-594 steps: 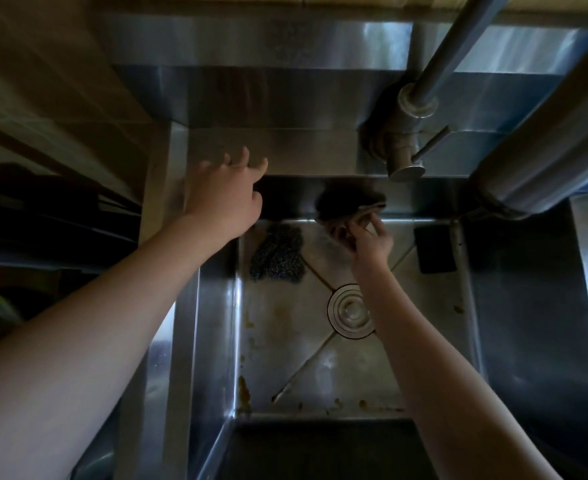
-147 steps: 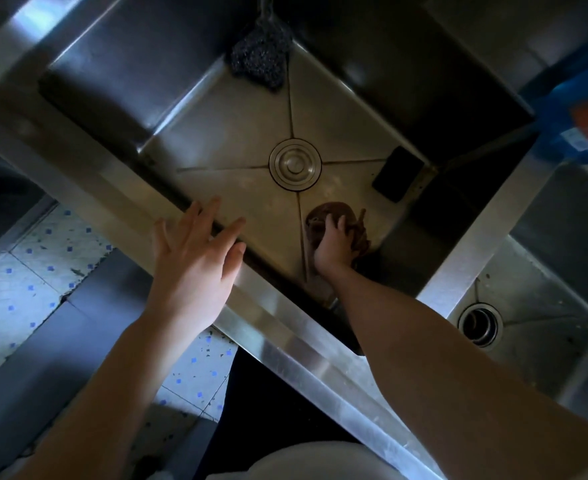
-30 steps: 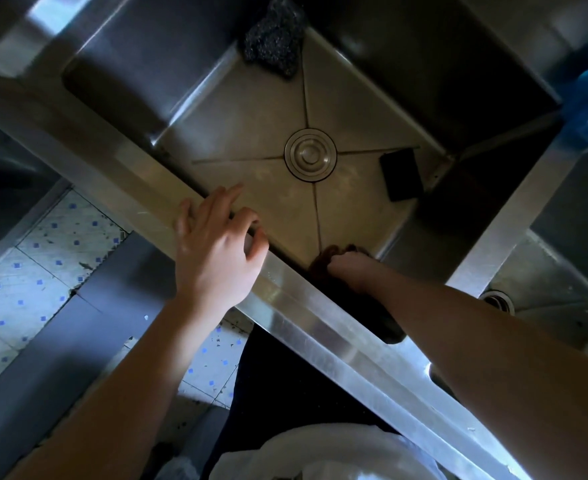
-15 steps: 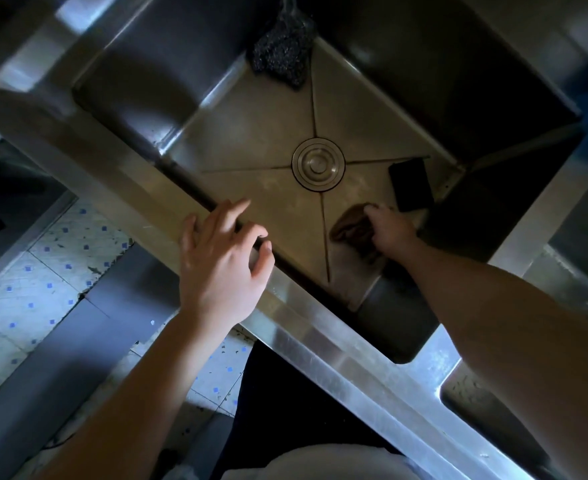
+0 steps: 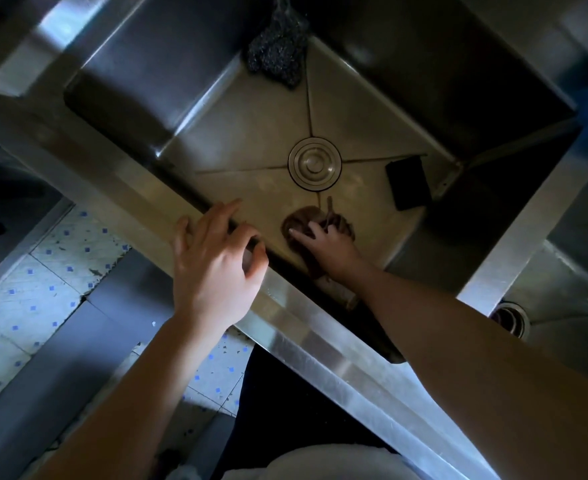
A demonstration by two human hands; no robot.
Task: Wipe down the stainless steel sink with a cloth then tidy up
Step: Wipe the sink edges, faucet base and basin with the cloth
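Right hand (image 5: 330,247) down in stainless steel sink (image 5: 244,133), fingers (image 5: 297,233) grasping crumpled brown cloth (image 5: 301,218) against basin floor. Left hand (image 5: 213,268) on front rim, fingers relaxed.

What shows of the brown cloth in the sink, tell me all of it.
The cloth is dark brown, soft-looking fabric, bunched into a rounded wad, not spread flat. A thin strip sticks out from it toward the drain. It lies on the floor of the sink, between the drain and the front wall. The right hand presses it down, fingers curled into it, covering its near part. Wet or dry cannot be told.
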